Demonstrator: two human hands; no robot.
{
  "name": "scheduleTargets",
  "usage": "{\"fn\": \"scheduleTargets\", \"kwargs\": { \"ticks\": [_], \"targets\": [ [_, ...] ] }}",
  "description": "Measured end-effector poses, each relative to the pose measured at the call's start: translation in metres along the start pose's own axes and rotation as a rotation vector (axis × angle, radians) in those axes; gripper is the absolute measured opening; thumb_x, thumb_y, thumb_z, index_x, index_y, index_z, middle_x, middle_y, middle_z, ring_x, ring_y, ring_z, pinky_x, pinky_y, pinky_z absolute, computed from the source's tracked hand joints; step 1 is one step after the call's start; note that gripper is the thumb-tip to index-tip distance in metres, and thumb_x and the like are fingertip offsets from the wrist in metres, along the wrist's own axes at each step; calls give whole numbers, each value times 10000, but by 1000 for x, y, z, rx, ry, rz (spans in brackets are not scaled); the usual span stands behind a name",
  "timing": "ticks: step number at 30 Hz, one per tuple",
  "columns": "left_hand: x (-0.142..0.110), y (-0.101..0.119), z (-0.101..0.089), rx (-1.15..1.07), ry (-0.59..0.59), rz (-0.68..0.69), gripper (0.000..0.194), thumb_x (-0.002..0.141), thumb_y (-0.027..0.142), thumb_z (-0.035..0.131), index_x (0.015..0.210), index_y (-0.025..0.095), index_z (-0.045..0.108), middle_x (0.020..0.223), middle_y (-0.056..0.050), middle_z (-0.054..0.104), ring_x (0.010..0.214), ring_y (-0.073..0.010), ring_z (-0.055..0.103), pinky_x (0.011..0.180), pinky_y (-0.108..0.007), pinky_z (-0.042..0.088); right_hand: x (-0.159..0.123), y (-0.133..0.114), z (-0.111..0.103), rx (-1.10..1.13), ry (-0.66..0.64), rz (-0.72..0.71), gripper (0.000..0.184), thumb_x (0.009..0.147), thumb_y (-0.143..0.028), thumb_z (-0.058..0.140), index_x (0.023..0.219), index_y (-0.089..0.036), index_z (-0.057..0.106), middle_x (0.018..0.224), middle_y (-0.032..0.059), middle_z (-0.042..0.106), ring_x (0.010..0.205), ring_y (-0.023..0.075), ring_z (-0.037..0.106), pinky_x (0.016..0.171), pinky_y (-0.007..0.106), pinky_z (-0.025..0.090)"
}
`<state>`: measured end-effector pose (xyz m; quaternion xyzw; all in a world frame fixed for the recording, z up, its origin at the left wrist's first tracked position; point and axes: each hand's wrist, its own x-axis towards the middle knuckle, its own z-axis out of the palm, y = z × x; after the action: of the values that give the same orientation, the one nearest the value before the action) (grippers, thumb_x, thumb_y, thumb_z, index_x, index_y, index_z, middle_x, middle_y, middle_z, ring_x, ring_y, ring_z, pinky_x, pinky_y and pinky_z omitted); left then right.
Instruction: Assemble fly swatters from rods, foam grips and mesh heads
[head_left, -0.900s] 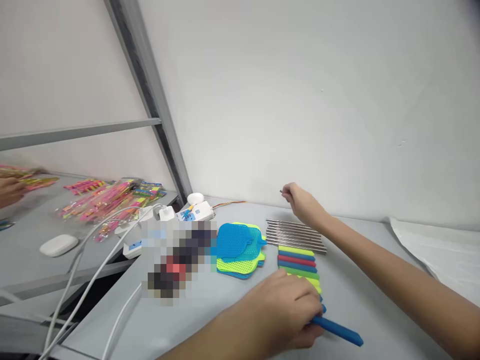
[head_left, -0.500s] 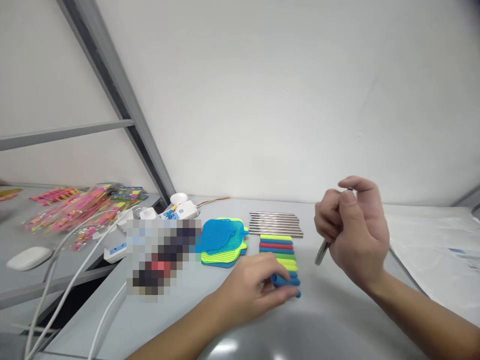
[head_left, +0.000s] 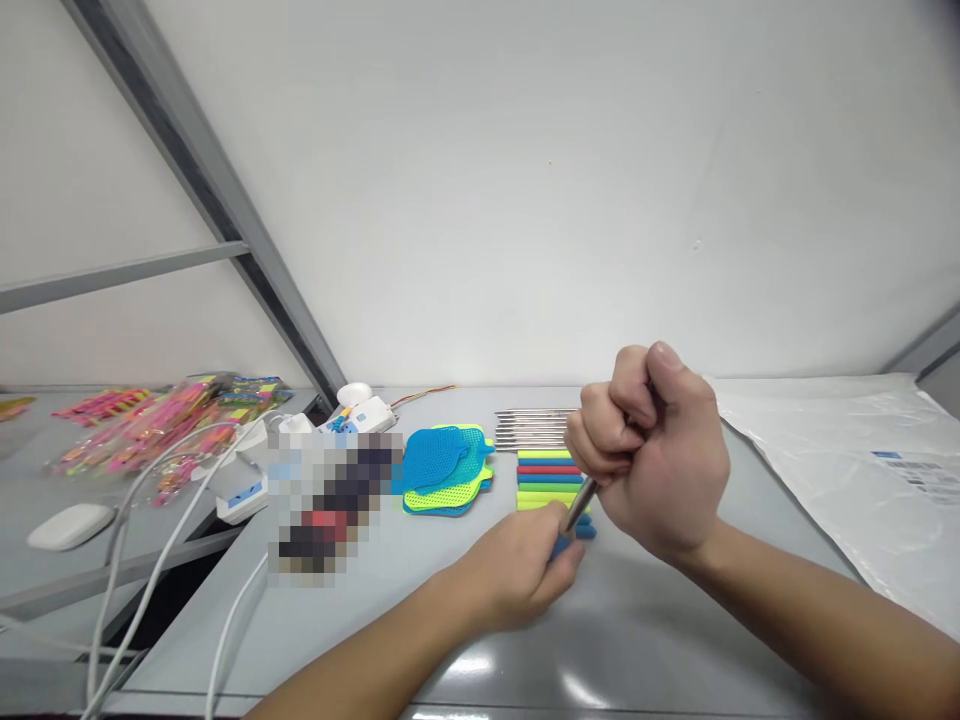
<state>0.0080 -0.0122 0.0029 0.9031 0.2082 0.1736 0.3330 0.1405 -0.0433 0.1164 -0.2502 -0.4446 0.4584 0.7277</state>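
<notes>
My right hand (head_left: pixel 652 455) is closed in a fist around a shiny metal rod (head_left: pixel 580 503) that slants down to the left. My left hand (head_left: pixel 525 565) is wrapped round a blue handle tube (head_left: pixel 561 544), most of it hidden by the fingers. The rod's lower end meets the tube's upper end; how deep it sits inside I cannot tell. Just behind lies a row of coloured handle tubes (head_left: pixel 546 479), yellow, blue, red and green. Beyond them several metal rods (head_left: pixel 532 430) lie side by side, partly covered by my right hand.
Blue and yellow-green fly swatter heads (head_left: pixel 442 465) are stacked left of the tubes. Farther left are a power strip (head_left: pixel 367 415), white cables (head_left: pixel 161 545), a white oval device (head_left: pixel 71 526) and bagged pink items (head_left: pixel 165 415). A white plastic bag (head_left: pixel 817 450) lies at right.
My right hand brought the metal rod from the back of the table, first right, then down-left to my left hand. The blue tube turned upward in my left hand and now meets the rod.
</notes>
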Motion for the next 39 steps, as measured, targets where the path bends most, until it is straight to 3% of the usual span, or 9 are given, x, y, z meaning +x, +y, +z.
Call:
{"fn": "scheduleTargets", "kwargs": {
  "ticks": [4, 10, 18, 25, 30, 33, 35, 39],
  "targets": [
    [-4, 0, 0, -46, -20, -98, 183, 960, 373, 351, 924, 205, 411, 758, -4, 515, 634, -149, 441, 605, -272, 350, 5, -1, -3, -40, 10, -3, 415, 943, -450, 384, 603, -237, 274, 490, -76, 149, 389, 87, 112, 346, 218, 157],
    [-8, -1, -1, -135, 97, -25, 199, 971, 394, 372, 909, 209, 412, 773, 0, 523, 651, -141, 454, 616, -265, 348, 16, -8, 0, -36, 47, -20, 399, 959, -403, 326, 608, -233, 246, 490, -70, 143, 376, 92, 115, 331, 228, 179],
    [-8, -2, -9, -203, 222, 48, 318, 1003, 467, 271, 941, 195, 423, 681, 31, 419, 563, -114, 317, 531, -264, 262, -1, 32, 9, 180, -82, 130, 403, 946, -393, 373, 586, -223, 307, 487, -66, 202, 414, 86, 136, 363, 224, 163],
    [-8, 2, 0, -609, 233, -29, 451, 966, 602, 308, 1016, 176, 448, 663, 53, 344, 517, -73, 270, 476, -221, 266, 5, 33, 8, 177, -70, 192, 506, 922, -484, 440, 543, -219, 236, 456, -76, 150, 383, 78, 117, 343, 237, 150],
    [-2, 4, -2, -963, 198, -60, 538, 936, 675, 272, 909, 170, 455, 639, 48, 377, 471, -64, 345, 474, -220, 330, 9, 29, 7, 115, 1, 139, 492, 953, -375, 432, 548, -202, 212, 457, -73, 118, 379, 77, 99, 341, 246, 144],
    [-2, 6, -5, -910, 195, -60, 563, 951, 649, 256, 904, 149, 510, 683, -9, 501, 603, -116, 507, 634, -276, 441, 8, 25, 2, 83, -8, 114, 484, 960, -368, 408, 546, -203, 221, 459, -68, 113, 388, 87, 92, 347, 266, 141],
    [-4, 7, -5, -778, 218, -65, 513, 942, 620, 361, 1025, 146, 537, 888, -77, 593, 817, -176, 579, 779, -339, 469, 6, 19, -7, 51, -22, 95, 483, 959, -373, 414, 541, -207, 239, 459, -66, 115, 392, 93, 99, 352, 279, 152],
    [-11, 8, -1, -436, 337, -55, 411, 943, 416, 475, 1299, 216, 427, 1262, -116, 508, 1124, -238, 502, 970, -431, 419, 3, 7, -43, -86, 26, 50, 471, 949, -365, 456, 538, -216, 281, 474, -68, 119, 406, 98, 111, 372, 290, 156]
  ]
}}
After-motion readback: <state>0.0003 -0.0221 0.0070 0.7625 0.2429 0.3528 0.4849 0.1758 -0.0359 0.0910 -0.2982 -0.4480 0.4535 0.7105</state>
